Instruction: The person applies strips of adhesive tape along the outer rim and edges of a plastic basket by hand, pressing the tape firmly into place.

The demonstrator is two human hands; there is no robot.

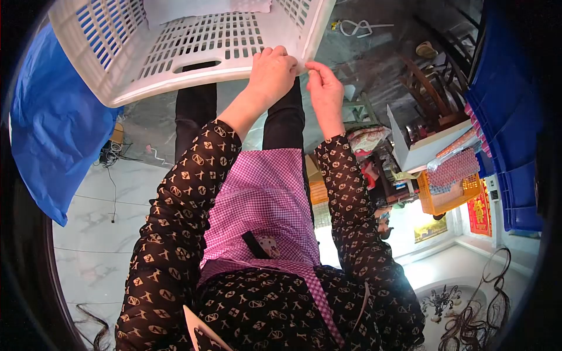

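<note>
A white plastic basket (234, 71) with slotted walls and an oval handle hole tilts in front of me at the top of the view. My left hand (272, 75) is closed at its near right corner, the fingers curled over the rim. Just right of that corner is my right hand (326, 93), thumb and forefinger drawn together in a pinch close to the rim. Anything between those fingertips is too small to make out. Inside the basket, at its far end, lies a pale sheet-like piece (205, 10).
Blue plastic sheeting (55, 123) hangs at the left. On the grey floor (374, 55) lies a white looped strap (357, 27). At the right are a wooden stool (430, 93), a yellow basket (448, 193) with pink wrapped goods, and blue crates (509, 140).
</note>
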